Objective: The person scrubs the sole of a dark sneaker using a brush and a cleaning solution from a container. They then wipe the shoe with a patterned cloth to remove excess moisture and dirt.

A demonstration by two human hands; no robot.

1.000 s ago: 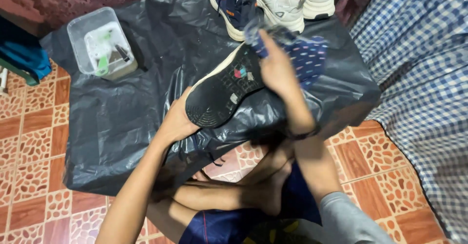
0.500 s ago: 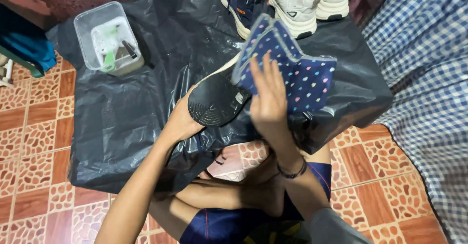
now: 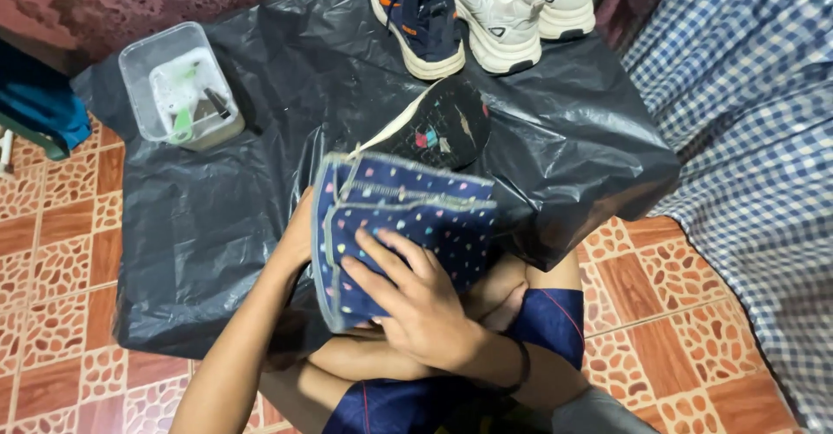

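Right hand (image 3: 416, 308) fingers spread flat on folded navy dotted cloth (image 3: 403, 226); black-soled shoe (image 3: 438, 126) beyond cloth, sole up; left hand (image 3: 299, 239) grip hidden.

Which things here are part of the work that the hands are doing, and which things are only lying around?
In hand:
- dotted blue cloth, pressed by the right hand
- dark shoe, sole up, partly under the cloth; the left hand is at its side

Lying about:
- three sneakers at the far edge of the black plastic sheet
- clear tub
- checked fabric
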